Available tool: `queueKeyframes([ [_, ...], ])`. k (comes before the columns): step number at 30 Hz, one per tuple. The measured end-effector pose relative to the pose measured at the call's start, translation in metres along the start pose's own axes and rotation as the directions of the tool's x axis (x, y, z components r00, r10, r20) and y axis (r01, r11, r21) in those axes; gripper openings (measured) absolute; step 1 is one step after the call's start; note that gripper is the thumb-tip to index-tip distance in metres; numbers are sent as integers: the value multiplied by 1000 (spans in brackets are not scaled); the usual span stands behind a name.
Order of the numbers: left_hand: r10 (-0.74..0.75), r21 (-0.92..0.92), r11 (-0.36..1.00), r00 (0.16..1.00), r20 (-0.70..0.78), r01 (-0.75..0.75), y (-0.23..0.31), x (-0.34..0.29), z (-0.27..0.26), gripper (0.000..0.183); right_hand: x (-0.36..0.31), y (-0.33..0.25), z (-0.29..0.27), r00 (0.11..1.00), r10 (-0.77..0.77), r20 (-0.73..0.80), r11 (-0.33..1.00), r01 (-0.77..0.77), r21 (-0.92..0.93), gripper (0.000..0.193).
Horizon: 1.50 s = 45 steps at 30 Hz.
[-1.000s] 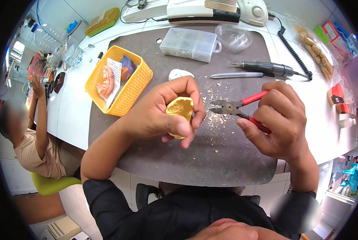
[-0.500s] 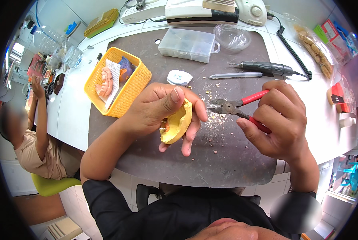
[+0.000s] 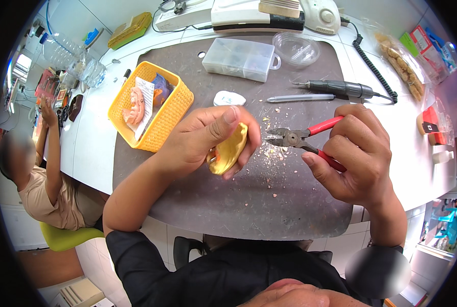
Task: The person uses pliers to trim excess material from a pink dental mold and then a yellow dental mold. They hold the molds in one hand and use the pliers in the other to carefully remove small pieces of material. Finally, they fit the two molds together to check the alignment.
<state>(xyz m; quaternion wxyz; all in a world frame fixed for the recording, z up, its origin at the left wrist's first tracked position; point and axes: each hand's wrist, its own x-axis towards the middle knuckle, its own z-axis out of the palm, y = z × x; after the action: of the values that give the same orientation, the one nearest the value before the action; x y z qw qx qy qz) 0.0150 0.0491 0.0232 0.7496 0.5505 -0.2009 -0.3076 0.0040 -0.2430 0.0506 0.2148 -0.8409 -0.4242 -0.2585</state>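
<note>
A yellow plaster dental model (image 3: 233, 149) is gripped by my left hand (image 3: 200, 137), thumb along its upper edge and fingers curled around the far side. A bit of pink and a small metal-looking piece show on the model close to the palm. My right hand (image 3: 360, 153) is closed round the red handles of cutting pliers (image 3: 293, 137). Their jaws are parted, point left toward the model, and do not touch it. Pale crumbs and chips (image 3: 275, 162) lie scattered on the grey mat beneath the pliers.
A yellow basket (image 3: 182, 97) holds a pink dental model (image 3: 135, 106). Behind my hands lie a white rounded piece (image 3: 229, 98), a grey pen (image 3: 301, 97), a handpiece (image 3: 341, 88) and a clear compartment box (image 3: 238, 57). Another person (image 3: 49, 189) sits at the left.
My left fingers have curled in more tightly around the yellow model, which has shifted slightly upward and turned. The right hand and the pliers have barely moved.
</note>
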Motion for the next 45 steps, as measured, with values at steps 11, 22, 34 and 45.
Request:
queueKeyframes([
  [11,-19,146,989,998,-56,27,2,2,14,72,-2,-1,7,994,90,69,996,-92,22,31],
  [22,-20,146,989,999,-45,26,-2,1,21,65,-4,-4,12,991,94,100,995,-97,27,30],
  [34,27,241,970,998,-59,-12,-3,1,23,61,-3,-9,5,980,105,168,994,-102,-29,27],
  [45,-62,253,963,992,-113,89,3,3,20,60,-2,-2,6,993,85,78,996,-84,-26,31],
])
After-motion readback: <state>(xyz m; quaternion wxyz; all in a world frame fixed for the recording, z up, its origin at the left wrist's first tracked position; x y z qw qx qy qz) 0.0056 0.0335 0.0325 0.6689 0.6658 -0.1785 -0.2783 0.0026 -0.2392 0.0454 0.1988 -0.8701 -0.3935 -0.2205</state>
